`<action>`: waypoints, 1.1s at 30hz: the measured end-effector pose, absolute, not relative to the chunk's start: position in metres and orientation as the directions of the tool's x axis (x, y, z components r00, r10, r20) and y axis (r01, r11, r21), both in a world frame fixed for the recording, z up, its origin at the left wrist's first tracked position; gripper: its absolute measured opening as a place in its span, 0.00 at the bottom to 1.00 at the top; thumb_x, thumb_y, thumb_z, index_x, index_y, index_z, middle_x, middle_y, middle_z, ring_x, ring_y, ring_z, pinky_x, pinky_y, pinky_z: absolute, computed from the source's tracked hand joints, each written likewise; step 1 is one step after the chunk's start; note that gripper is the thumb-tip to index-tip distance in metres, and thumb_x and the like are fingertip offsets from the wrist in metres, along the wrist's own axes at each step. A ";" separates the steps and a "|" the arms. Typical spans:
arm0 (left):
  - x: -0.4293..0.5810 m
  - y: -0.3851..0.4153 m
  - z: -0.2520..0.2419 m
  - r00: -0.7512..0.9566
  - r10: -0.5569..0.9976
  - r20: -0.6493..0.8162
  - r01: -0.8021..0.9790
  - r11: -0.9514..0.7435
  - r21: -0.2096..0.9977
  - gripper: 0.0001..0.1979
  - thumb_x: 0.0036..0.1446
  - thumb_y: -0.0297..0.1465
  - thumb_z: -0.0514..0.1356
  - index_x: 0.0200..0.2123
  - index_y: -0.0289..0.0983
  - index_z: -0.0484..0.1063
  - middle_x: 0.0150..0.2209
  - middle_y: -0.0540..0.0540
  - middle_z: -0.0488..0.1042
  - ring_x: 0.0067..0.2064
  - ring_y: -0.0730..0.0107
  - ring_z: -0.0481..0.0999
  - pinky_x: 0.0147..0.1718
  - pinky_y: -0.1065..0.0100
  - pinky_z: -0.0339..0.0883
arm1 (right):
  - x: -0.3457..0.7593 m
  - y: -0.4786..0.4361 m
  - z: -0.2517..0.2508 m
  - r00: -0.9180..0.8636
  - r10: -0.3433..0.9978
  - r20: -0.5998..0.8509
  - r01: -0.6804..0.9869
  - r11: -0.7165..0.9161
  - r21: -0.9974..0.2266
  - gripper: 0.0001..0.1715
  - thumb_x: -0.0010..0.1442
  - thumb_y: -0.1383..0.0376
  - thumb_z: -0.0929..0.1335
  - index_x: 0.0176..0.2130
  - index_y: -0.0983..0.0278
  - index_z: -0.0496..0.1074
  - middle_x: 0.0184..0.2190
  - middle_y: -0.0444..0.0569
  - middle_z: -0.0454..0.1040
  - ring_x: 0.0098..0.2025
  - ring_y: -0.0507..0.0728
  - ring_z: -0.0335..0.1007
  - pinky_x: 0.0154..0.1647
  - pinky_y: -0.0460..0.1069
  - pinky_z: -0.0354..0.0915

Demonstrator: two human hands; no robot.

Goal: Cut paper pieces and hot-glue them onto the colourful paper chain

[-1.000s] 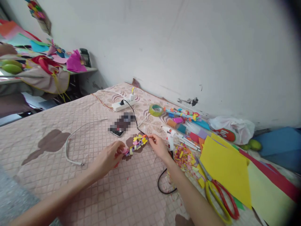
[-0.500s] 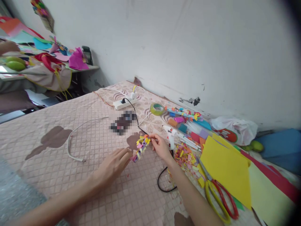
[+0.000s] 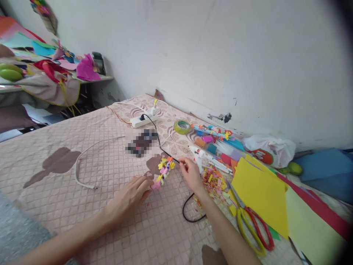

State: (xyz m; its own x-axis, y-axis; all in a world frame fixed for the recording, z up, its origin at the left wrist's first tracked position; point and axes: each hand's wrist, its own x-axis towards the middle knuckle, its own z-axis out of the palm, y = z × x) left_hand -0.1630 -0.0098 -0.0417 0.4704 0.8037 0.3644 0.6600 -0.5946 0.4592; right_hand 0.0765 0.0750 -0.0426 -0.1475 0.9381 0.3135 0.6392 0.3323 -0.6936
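A slim stick covered in small paper flowers (image 3: 164, 171), yellow, pink, purple and orange, is held slanted just over the quilted tablecloth (image 3: 110, 165). My left hand (image 3: 135, 189) grips its near, pink end between thumb and fingers. Just past the far, orange end is my right hand (image 3: 190, 175), thumb and forefinger pinched together and a little apart from the stick. A black cord (image 3: 167, 151) runs up to those fingertips; whether they hold it or it passes behind them, I cannot tell. Behind my right hand lies a white glue gun (image 3: 197, 154).
Scissors (image 3: 252, 224), yellow card (image 3: 259, 195) and paper scraps (image 3: 213, 180) lie to the right. Farther back are a tape roll (image 3: 182, 126), another flowered stick (image 3: 211, 131) and a power strip (image 3: 143, 119). A white cable (image 3: 78, 169) curves at left. Another person's hand (image 3: 6, 51) shows far left.
My right hand has moved slightly right, off the stick's orange end. The stick has turned, showing more flowers. The view has shifted a little.
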 end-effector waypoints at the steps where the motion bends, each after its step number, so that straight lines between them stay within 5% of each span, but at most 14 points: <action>1: -0.163 -0.009 -0.043 0.456 0.817 0.352 0.659 -0.576 0.483 0.07 0.62 0.28 0.50 0.43 0.39 0.63 0.43 0.46 0.72 0.45 0.63 0.73 0.42 0.61 0.68 | 0.077 0.073 -0.042 -0.143 0.940 0.311 0.640 0.327 -0.695 0.12 0.56 0.69 0.61 0.37 0.64 0.72 0.35 0.51 0.75 0.37 0.57 0.70 0.38 0.51 0.66; 11: -0.163 -0.006 -0.050 0.386 0.878 0.282 0.669 -0.477 0.570 0.07 0.61 0.30 0.52 0.44 0.39 0.60 0.41 0.45 0.71 0.42 0.64 0.74 0.40 0.60 0.69 | 0.075 0.055 -0.041 -0.109 0.957 0.269 0.631 0.276 -0.725 0.13 0.58 0.64 0.62 0.43 0.65 0.69 0.34 0.50 0.73 0.28 0.54 0.69 0.32 0.50 0.68; 14: -0.163 -0.006 -0.051 0.396 0.867 0.302 0.662 -0.498 0.560 0.08 0.62 0.31 0.51 0.45 0.39 0.59 0.41 0.45 0.71 0.42 0.64 0.74 0.40 0.60 0.69 | 0.068 0.045 -0.040 -0.147 0.942 0.301 0.630 0.324 -0.706 0.29 0.55 0.58 0.67 0.53 0.65 0.61 0.46 0.57 0.69 0.43 0.60 0.69 0.40 0.54 0.68; 17: -0.163 -0.007 -0.051 0.400 0.860 0.317 0.646 -0.509 0.569 0.08 0.62 0.31 0.52 0.45 0.39 0.60 0.41 0.45 0.71 0.42 0.64 0.74 0.39 0.60 0.69 | 0.057 0.034 -0.038 -0.265 0.906 0.329 0.660 0.419 -0.624 0.54 0.48 0.51 0.72 0.63 0.65 0.45 0.58 0.62 0.56 0.60 0.67 0.52 0.57 0.63 0.56; 21: -0.161 -0.007 -0.048 0.391 0.866 0.312 0.632 -0.499 0.593 0.07 0.62 0.31 0.52 0.44 0.39 0.61 0.41 0.46 0.71 0.41 0.65 0.74 0.39 0.60 0.69 | 0.043 0.028 -0.038 -0.336 0.900 0.277 0.712 0.436 -0.550 0.69 0.43 0.48 0.74 0.66 0.63 0.30 0.62 0.62 0.49 0.63 0.70 0.43 0.59 0.66 0.49; 33: -0.162 -0.007 -0.048 0.375 0.875 0.307 0.620 -0.483 0.619 0.09 0.60 0.28 0.53 0.45 0.40 0.61 0.40 0.47 0.72 0.41 0.65 0.74 0.39 0.61 0.69 | 0.036 0.034 -0.047 -0.339 0.905 0.258 0.724 0.426 -0.542 0.72 0.40 0.55 0.75 0.65 0.61 0.27 0.61 0.61 0.49 0.63 0.70 0.42 0.59 0.67 0.48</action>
